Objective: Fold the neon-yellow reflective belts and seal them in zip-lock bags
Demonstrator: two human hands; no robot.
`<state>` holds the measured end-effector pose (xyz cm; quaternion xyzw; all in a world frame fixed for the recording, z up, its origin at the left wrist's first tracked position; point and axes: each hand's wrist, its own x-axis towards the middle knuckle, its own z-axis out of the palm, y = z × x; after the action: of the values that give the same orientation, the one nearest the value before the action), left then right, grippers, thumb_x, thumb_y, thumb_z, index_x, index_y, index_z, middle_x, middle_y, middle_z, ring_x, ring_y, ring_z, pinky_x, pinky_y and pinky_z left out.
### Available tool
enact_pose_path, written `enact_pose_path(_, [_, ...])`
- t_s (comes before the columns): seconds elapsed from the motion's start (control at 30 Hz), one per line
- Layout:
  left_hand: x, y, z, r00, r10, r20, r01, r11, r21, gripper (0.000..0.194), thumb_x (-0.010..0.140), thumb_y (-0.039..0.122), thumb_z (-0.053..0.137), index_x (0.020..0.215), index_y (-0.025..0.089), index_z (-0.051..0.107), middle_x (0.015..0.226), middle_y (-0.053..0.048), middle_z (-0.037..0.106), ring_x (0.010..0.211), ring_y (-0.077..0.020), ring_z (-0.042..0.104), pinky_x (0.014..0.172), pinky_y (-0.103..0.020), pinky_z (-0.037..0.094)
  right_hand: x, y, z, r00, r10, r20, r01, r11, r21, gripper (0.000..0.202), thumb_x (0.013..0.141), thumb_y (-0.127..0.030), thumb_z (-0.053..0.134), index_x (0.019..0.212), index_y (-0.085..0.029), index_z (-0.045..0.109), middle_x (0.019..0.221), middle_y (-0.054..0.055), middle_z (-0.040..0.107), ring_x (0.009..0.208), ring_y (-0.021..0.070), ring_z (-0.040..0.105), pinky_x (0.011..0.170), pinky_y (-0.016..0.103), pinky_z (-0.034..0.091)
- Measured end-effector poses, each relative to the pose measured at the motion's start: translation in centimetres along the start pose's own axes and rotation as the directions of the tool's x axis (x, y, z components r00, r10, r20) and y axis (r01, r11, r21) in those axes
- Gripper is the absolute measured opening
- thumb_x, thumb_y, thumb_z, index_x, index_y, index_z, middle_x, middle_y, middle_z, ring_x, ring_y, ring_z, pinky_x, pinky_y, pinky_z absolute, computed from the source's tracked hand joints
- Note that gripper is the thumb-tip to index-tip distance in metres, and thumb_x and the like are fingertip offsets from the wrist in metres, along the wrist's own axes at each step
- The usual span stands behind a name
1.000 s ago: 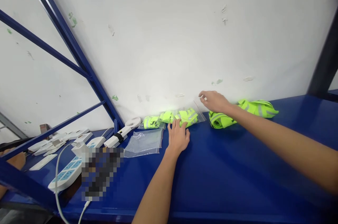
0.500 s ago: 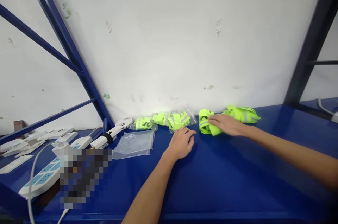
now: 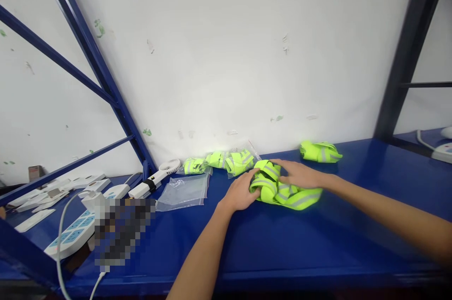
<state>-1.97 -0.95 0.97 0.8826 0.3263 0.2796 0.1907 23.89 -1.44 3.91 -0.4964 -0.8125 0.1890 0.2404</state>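
A bunched neon-yellow reflective vest point(image 3: 271, 186) with silver stripes lies on the blue tabletop point(image 3: 282, 248) between my hands. My left hand point(image 3: 243, 192) grips its left side, fingers curled over the edge. At its upper right, my right hand point(image 3: 300, 175) has its fingers on the fabric and thumb against it. One loose strip of the vest trails right, below my right hand. Behind, a second rolled vest point(image 3: 320, 151) sits near the wall at the right. Left of my hands, more neon vests point(image 3: 240, 162) lie in clear plastic bags along the wall.
A flat clear zip bag point(image 3: 183, 191) lies left of my left arm. Further left are a white handheld fan point(image 3: 169, 166), a white power strip point(image 3: 72, 234) with cables, and several white boxes point(image 3: 84, 181). Blue frame posts point(image 3: 120, 107) rise at the left, a dark post point(image 3: 399, 64) at the right.
My right hand has brought the vest left and nearer, away from the rolled one at the back. My left hand has closed on its left side. The view has shifted slightly.
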Motion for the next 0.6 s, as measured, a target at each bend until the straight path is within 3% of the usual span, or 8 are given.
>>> enact_pose_path(0.1, [0.1,-1.0,0.1,1.000,-0.016,-0.022,0.014,0.995,-0.094,0.059,0.077,0.021,0.056,0.135,0.025,0.048,0.123,-0.008,0.062,0.106,-0.0271,0.059,0.092,-0.038,0.044,-1.6,-1.9,-0.6,0.995,0.073,0.073,-0.083,0.986,0.143,0.079,0.073,-0.032,0.068,0.145,-0.024,0.035,0.111,0.011,0.068,0.090,0.0305,0.066,0.077,0.040,0.053])
enact_pose_path(0.2, [0.3,-1.7,0.0,0.995,-0.075,-0.066,0.050,0.947,-0.317,0.042,0.075,0.019,0.055,0.116,0.021,0.065,0.110,-0.008,0.068,0.098,-0.0257,0.062,0.087,-0.035,0.046,-3.3,-4.2,-1.8,0.947,0.157,0.280,-0.249,0.910,0.332,0.097,0.074,-0.031,0.069,0.152,-0.030,0.012,0.086,0.005,0.067,0.057,0.0186,0.063,0.053,0.032,0.053])
enact_pose_path(0.3, [0.6,-2.2,-0.2,0.981,-0.180,-0.069,0.098,0.774,-0.626,0.031,0.072,0.024,0.061,0.100,0.016,0.071,0.100,-0.009,0.070,0.089,-0.0240,0.063,0.081,-0.033,0.047,-4.6,-5.5,-2.3,0.905,0.073,0.419,-0.315,0.777,0.544,0.090,0.080,-0.039,0.064,0.151,-0.033,0.010,0.096,0.006,0.063,0.065,0.0188,0.067,0.057,0.032,0.056])
enact_pose_path(0.37, [0.8,-2.2,-0.3,0.962,-0.261,-0.075,0.114,0.639,-0.761,0.033,0.071,0.029,0.065,0.101,0.015,0.070,0.097,-0.009,0.070,0.083,-0.0220,0.064,0.076,-0.031,0.048,-4.7,-5.4,-2.0,0.947,0.036,0.319,-0.234,0.757,0.610,0.084,0.083,-0.040,0.060,0.150,-0.033,0.011,0.102,0.006,0.061,0.076,0.0199,0.067,0.066,0.035,0.057])
enact_pose_path(0.47, [1.0,-1.8,-0.1,0.919,-0.383,-0.096,0.099,0.459,-0.883,0.042,0.069,0.034,0.070,0.105,0.014,0.068,0.094,-0.009,0.070,0.079,-0.0212,0.065,0.073,-0.031,0.049,-4.0,-4.7,-0.8,0.997,0.031,0.074,-0.062,0.888,0.456,0.092,0.079,-0.038,0.066,0.150,-0.034,0.009,0.110,0.007,0.056,0.082,0.0200,0.065,0.072,0.036,0.056])
enact_pose_path(0.53, [1.1,-1.4,0.2,0.899,-0.429,-0.088,0.084,0.368,-0.926,0.043,0.066,0.035,0.073,0.102,0.014,0.068,0.092,-0.009,0.070,0.082,-0.0225,0.065,0.075,-0.033,0.049,-3.2,-4.6,0.1,0.999,-0.024,-0.030,0.032,0.957,0.289,0.096,0.076,-0.038,0.069,0.151,-0.034,0.008,0.126,0.011,0.048,0.097,0.0243,0.062,0.078,0.039,0.055])
enact_pose_path(0.6, [1.1,-1.0,0.5,0.902,-0.425,-0.077,0.091,0.360,-0.928,0.041,0.065,0.037,0.074,0.099,0.014,0.069,0.090,-0.009,0.070,0.085,-0.0239,0.065,0.078,-0.034,0.050,-2.4,-5.1,0.6,0.975,-0.123,-0.187,0.146,0.983,0.111,0.095,0.076,-0.037,0.069,0.151,-0.035,0.010,0.144,0.013,0.031,0.119,0.0301,0.052,0.090,0.043,0.051])
